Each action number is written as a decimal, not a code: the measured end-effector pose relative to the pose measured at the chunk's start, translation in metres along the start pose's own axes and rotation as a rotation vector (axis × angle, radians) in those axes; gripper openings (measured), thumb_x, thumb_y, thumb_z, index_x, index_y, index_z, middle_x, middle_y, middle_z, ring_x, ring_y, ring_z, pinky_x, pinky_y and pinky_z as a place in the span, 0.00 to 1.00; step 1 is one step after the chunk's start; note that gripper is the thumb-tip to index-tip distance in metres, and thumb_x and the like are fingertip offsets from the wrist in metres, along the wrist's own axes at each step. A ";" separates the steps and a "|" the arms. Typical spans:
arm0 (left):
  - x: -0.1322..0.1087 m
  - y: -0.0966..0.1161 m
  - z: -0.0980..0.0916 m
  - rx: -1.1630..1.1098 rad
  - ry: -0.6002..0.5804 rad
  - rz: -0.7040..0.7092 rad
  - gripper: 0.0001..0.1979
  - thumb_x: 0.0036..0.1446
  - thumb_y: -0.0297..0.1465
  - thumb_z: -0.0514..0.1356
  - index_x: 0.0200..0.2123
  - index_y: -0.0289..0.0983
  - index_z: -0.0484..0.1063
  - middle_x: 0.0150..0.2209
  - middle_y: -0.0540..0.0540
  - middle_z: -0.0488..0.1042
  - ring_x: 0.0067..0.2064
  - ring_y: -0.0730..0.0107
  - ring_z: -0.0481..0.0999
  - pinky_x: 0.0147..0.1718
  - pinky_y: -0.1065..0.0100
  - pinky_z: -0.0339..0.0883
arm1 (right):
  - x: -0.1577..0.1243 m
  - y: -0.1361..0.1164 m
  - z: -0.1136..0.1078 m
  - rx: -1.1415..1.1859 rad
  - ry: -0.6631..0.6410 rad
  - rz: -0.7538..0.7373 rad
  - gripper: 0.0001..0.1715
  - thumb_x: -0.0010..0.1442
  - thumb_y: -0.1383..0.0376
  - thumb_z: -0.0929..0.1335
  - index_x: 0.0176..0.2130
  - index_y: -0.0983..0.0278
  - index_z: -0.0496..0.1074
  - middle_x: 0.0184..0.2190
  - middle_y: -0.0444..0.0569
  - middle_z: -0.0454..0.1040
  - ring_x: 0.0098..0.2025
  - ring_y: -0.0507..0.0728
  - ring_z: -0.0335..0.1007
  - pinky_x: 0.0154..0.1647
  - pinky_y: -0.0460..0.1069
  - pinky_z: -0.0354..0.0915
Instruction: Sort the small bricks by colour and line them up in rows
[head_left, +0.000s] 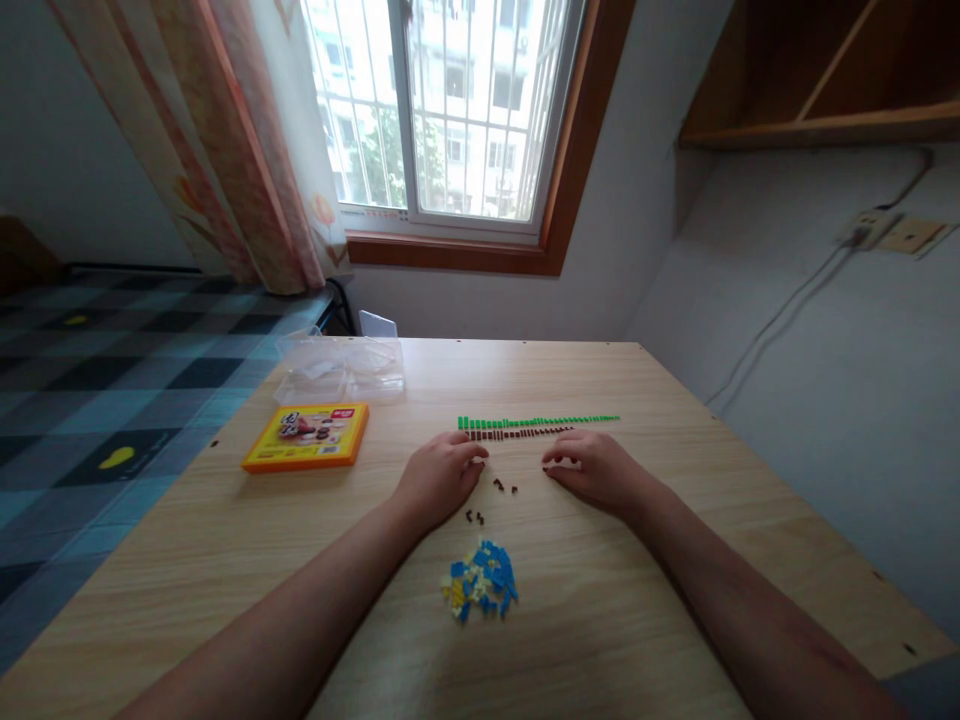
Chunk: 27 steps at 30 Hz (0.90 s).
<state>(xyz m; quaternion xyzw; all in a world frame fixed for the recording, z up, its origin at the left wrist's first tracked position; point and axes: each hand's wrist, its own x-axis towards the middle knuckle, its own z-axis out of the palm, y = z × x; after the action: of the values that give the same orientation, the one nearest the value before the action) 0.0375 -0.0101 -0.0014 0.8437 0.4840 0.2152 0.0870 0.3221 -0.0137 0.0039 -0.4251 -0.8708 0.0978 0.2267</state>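
My left hand rests on the wooden table, fingers bent and slightly apart, with nothing visible in them. Across from it, my right hand has thumb and forefinger close together at a tiny dark brown building brick. Beyond both hands runs a row of brown bricks, and behind that a row of green bricks; my hands partly cover the brown row. Several loose brown pieces lie between my hands. Nearer to me is a pile of blue, yellow and cream bricks.
A yellow-orange box lies at the left of the table, with clear plastic trays behind it. A bed with a checked cover stands left of the table. Walls rise behind and to the right, where a cable hangs from a socket.
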 end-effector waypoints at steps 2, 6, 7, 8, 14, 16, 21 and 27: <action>0.000 0.000 0.000 -0.002 -0.008 0.004 0.11 0.62 0.30 0.58 0.40 0.41 0.81 0.42 0.44 0.79 0.44 0.61 0.76 0.46 0.60 0.70 | 0.000 0.000 0.000 -0.010 -0.013 0.012 0.06 0.61 0.67 0.71 0.37 0.60 0.81 0.35 0.47 0.80 0.36 0.55 0.73 0.38 0.48 0.66; 0.001 0.001 -0.002 -0.005 -0.025 0.013 0.11 0.63 0.30 0.58 0.37 0.41 0.81 0.41 0.45 0.79 0.44 0.61 0.76 0.46 0.61 0.70 | 0.001 0.002 0.003 0.011 -0.051 -0.006 0.08 0.62 0.67 0.70 0.35 0.60 0.81 0.33 0.47 0.80 0.37 0.55 0.74 0.40 0.49 0.66; 0.001 0.001 -0.002 -0.001 -0.026 0.010 0.11 0.63 0.30 0.57 0.36 0.41 0.81 0.41 0.45 0.79 0.44 0.61 0.76 0.46 0.61 0.70 | 0.001 0.003 0.003 0.013 -0.054 -0.006 0.08 0.62 0.66 0.70 0.35 0.60 0.81 0.34 0.47 0.80 0.38 0.55 0.75 0.40 0.49 0.66; 0.001 0.002 -0.003 0.004 -0.030 0.007 0.11 0.63 0.30 0.57 0.36 0.41 0.81 0.41 0.45 0.79 0.44 0.61 0.76 0.46 0.61 0.70 | 0.001 0.004 0.003 0.010 -0.052 -0.001 0.08 0.63 0.66 0.70 0.35 0.60 0.81 0.34 0.47 0.81 0.38 0.55 0.75 0.40 0.49 0.66; 0.001 0.001 -0.002 0.012 -0.038 -0.001 0.08 0.62 0.29 0.59 0.34 0.40 0.79 0.40 0.46 0.78 0.43 0.62 0.75 0.45 0.63 0.69 | -0.005 0.037 -0.018 -0.078 0.070 0.160 0.11 0.65 0.61 0.68 0.39 0.60 0.82 0.35 0.49 0.81 0.35 0.56 0.74 0.37 0.49 0.64; 0.001 0.001 -0.003 0.010 -0.042 -0.004 0.07 0.61 0.29 0.60 0.34 0.40 0.79 0.40 0.46 0.78 0.43 0.63 0.75 0.45 0.63 0.69 | -0.007 0.053 -0.023 -0.126 0.092 0.233 0.12 0.65 0.61 0.68 0.40 0.61 0.82 0.37 0.50 0.81 0.38 0.57 0.75 0.39 0.49 0.64; 0.001 0.002 -0.004 0.017 -0.053 -0.008 0.06 0.61 0.31 0.60 0.34 0.40 0.78 0.40 0.45 0.77 0.44 0.62 0.75 0.45 0.62 0.68 | -0.007 0.074 -0.018 -0.199 0.024 0.326 0.13 0.65 0.61 0.67 0.38 0.60 0.82 0.37 0.49 0.82 0.39 0.59 0.76 0.40 0.50 0.65; 0.000 0.001 -0.003 0.011 -0.046 0.006 0.05 0.60 0.31 0.61 0.33 0.40 0.77 0.40 0.45 0.77 0.43 0.62 0.74 0.44 0.61 0.68 | -0.004 0.074 -0.010 -0.159 0.068 0.346 0.13 0.65 0.61 0.67 0.39 0.60 0.82 0.39 0.49 0.82 0.41 0.59 0.77 0.43 0.51 0.67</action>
<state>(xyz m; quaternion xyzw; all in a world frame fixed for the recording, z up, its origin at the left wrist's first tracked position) 0.0366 -0.0108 0.0018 0.8503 0.4807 0.1933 0.0926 0.3811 0.0287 -0.0156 -0.5881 -0.7816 0.0516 0.2016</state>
